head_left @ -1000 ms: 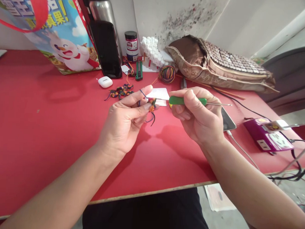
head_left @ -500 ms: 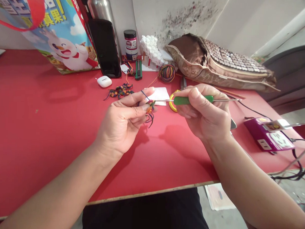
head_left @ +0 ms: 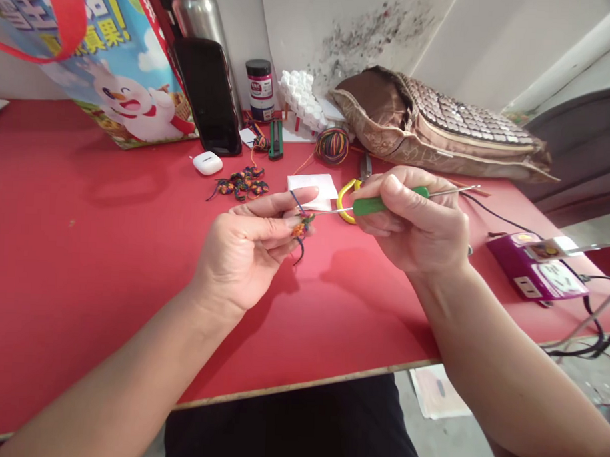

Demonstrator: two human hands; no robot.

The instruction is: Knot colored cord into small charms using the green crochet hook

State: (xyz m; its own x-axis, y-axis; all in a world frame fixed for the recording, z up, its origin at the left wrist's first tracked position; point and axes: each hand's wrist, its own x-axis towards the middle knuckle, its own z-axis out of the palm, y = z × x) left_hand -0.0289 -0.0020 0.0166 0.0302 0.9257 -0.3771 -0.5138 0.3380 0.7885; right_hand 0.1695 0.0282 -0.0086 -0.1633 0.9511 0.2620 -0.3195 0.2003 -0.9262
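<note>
My left hand pinches a small multicoloured crochet piece between thumb and fingers. Dark yarn runs up over its raised index finger, and a loose dark tail hangs below the piece. My right hand is closed around the green handle of a crochet hook. The thin metal shaft reaches left to the top of the crochet piece; its tip is hidden in the stitches. A second metal end sticks out of the handle to the upper right. Behind my left hand lies more finished crochet work in the same colours.
At the back stand a printed bag, a phone, a steel bottle, a jar and a brown cushion. A yarn ball, green cutter, white earbud case and yellow-handled tool lie nearer. A purple power strip sits right.
My right hand has tilted the hook, so its left end points lower and its right end higher. The crochet piece in my left hand has dropped slightly.
</note>
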